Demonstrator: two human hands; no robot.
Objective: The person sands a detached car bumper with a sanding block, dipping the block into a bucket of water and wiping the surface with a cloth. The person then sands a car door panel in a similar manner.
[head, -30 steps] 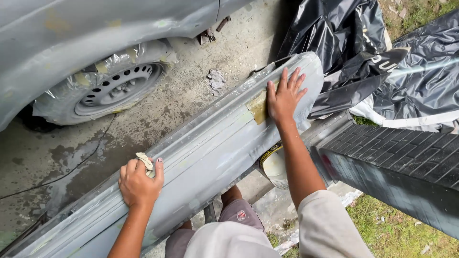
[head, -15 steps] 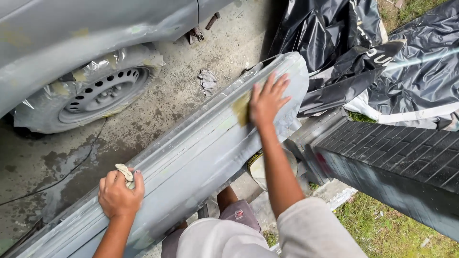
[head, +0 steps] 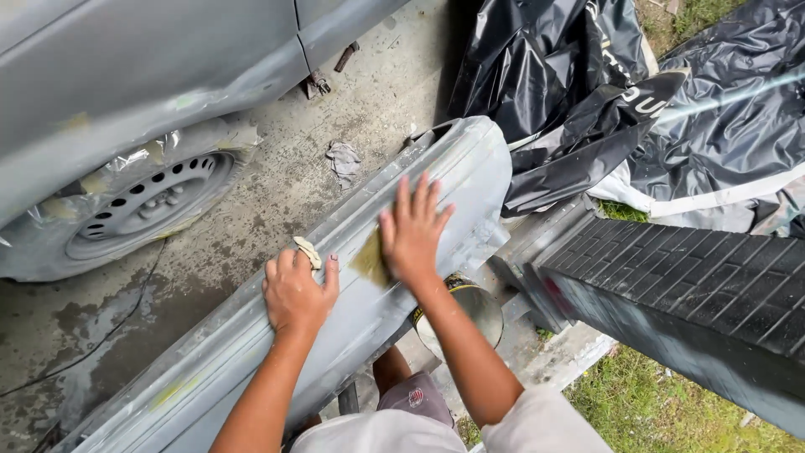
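Two hands on grey panel [head: 251,335], left hand [head: 295,294] gripping rag [head: 307,251], right hand [head: 412,232] flat on sandpaper [head: 369,262]

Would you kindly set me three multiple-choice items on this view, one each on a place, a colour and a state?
1. Where does the right hand lie?
A. flat on the grey car panel
B. on the wheel
C. on the black plastic sheeting

2. What colour is the patch beside the right hand?
A. red
B. yellowish
C. blue

3. How is the left hand?
A. open and empty
B. closed on a small beige pad
C. off the panel, in the air

Key:
1 A, the palm and spread fingers rest on the long panel.
2 B, the patch stands out yellowish against the grey primer.
3 B, the fingers curl around the pad, which sticks out above them, with the hand resting on the panel's edge.
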